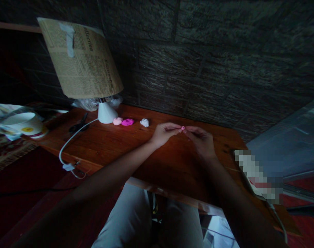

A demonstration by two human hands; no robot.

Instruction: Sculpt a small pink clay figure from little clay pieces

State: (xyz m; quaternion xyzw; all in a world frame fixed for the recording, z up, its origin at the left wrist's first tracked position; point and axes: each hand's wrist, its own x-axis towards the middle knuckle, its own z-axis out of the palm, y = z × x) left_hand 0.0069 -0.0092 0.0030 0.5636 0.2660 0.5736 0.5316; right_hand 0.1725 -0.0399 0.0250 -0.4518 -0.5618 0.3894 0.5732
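Note:
Between the fingertips of both hands is a small pink piece of what looks like modelling clay point(182, 128), held above the wooden table. My left hand point(164, 133) pinches it from the left, and my right hand point(202, 138) pinches it from the right. Farther left on the tabletop lie a pale pink lump point(118, 121), a bright magenta lump point(128, 122) touching it, and a separate white lump point(144, 122). All three look soft and crumpled.
A lamp with a newsprint shade point(81, 58) and white base point(106, 113) stands at the table's back left, its white cord point(66, 146) running over the front edge. Dark scissors point(79, 124) lie beside it. A white cup point(24, 124) is far left. A blurred-out object point(257, 175) lies at right.

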